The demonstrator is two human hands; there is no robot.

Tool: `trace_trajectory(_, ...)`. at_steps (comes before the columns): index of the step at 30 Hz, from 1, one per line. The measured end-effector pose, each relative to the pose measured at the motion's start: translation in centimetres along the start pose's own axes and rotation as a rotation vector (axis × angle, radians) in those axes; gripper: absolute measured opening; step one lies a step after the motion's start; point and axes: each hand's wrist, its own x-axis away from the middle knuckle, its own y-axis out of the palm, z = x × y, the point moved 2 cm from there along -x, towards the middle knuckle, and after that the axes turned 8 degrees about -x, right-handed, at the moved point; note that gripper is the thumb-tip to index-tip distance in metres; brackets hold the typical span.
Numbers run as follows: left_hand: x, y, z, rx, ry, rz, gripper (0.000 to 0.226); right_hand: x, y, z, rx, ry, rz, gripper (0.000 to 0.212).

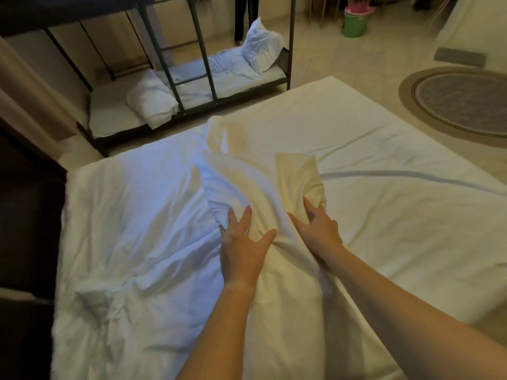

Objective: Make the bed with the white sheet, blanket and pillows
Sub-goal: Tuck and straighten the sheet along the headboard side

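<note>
A low bed (384,242) fills the middle of the head view, covered by a flat white sheet (356,138) on its right half. A crumpled white blanket (131,229) lies over the left half, with a bunched fold (260,182) raised in the middle. My left hand (242,242) presses on the left side of that fold, fingers spread. My right hand (318,229) grips the right side of it, fingers dug into the cloth. Two white pillows (262,46) (152,101) rest on the lower bunk of a black metal bunk bed at the back.
The black bunk bed frame (192,64) stands beyond the far bed edge. A round patterned rug (461,102) lies on the tiled floor at right, a green bucket (355,23) at the back. Dark furniture (24,215) borders the left. A person's legs (241,17) stand behind the bunk.
</note>
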Motion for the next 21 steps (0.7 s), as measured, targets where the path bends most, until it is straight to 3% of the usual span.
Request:
trace_trajectory(11, -8.7, 14.3, 11.2, 0.02, 0.007, -0.047, 0.085, -16.1, -10.9, 6.3, -0.055, 0.002, 0.063, 0.083)
trace_trajectory(21, -16.8, 27.1, 19.5, 0.086, -0.011, -0.133, 0.084, -30.8, -21.5, 11.5, 0.085, -0.031, 0.06, 0.084)
